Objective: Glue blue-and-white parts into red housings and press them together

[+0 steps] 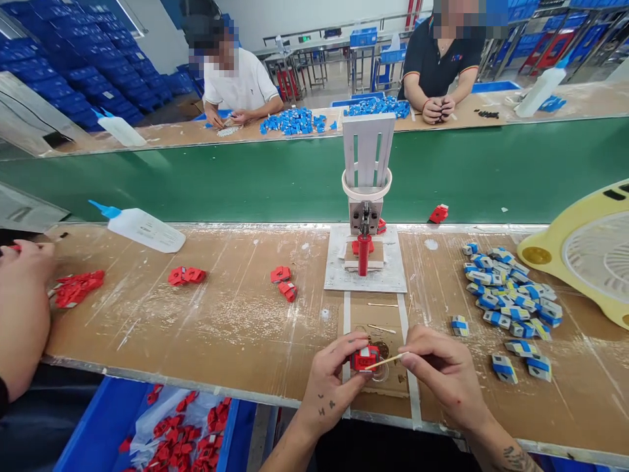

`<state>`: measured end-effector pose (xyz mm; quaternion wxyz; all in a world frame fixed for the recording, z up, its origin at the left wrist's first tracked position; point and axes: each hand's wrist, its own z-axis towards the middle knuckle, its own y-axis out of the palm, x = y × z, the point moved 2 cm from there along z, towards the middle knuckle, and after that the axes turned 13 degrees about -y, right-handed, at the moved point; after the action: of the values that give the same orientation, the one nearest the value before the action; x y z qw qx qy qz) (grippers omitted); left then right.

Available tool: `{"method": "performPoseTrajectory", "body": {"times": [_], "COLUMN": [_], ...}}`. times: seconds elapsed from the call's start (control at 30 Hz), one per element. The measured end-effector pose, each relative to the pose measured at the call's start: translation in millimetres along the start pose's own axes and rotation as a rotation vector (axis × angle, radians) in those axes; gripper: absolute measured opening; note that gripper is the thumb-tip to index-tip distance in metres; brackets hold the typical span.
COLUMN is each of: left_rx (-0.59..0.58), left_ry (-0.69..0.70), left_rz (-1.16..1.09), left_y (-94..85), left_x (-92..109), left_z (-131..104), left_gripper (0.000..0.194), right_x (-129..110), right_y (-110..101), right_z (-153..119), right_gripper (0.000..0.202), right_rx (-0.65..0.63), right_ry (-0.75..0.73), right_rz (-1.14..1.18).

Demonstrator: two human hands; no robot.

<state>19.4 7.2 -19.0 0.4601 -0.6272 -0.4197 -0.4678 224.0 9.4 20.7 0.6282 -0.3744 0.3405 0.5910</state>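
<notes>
Red block point(362, 360) — one, held over cardboard pad point(361, 314), gripped between thumb and fingers of left hand point(327, 380); thin stick point(388, 360), pinched in right hand point(445, 370), tip placed at block's front. Red-handled press point(364, 219), mounted just beyond on pale plate point(337, 280). Red pieces point(187, 276), scattered leftward; blue-banded pieces point(515, 295), heaped rightward — yellow fan point(553, 236) set beside heap

Block point(362, 361) before the press point(365, 213) on the table point(236, 347), bottle point(146, 229) to the left, parts pile point(514, 292) and fan point(550, 246) right.
</notes>
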Motion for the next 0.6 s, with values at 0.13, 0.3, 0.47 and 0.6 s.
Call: {"method": "performPoseTrajectory", "body": {"times": [0.13,0.3,0.47,0.6], "left_rx": [-0.008,0.01,0.037,0.086], "left_ry": [0.064,0.058,0.092,0.11], "left_rz": [0.034,0.06,0.106,0.159], "left_y": [2.5,2.8,0.0,-4.1], "left_x": [7.2,11.8,14.0,13.0], "left_z": [0.5,0.9,1.1,-0.5], "left_gripper": [0.034,0.03,0.028,0.03], "right_x": [2.1,2.4,-0.2,-5.8], "right_y": [6.8,7.5,3.6,-1.9], "right_z": [0.8,1.4,0.1,1.1], "right_gripper": [0.021,0.02,0.023,0.027], "right_rx": [-0.02,-0.068,-0.091,-0.113], "right_ry": [0.012,0.009,-0.024,-0.036], "right_rz": [-0.009,-0.071,-0.144,-0.244]}}
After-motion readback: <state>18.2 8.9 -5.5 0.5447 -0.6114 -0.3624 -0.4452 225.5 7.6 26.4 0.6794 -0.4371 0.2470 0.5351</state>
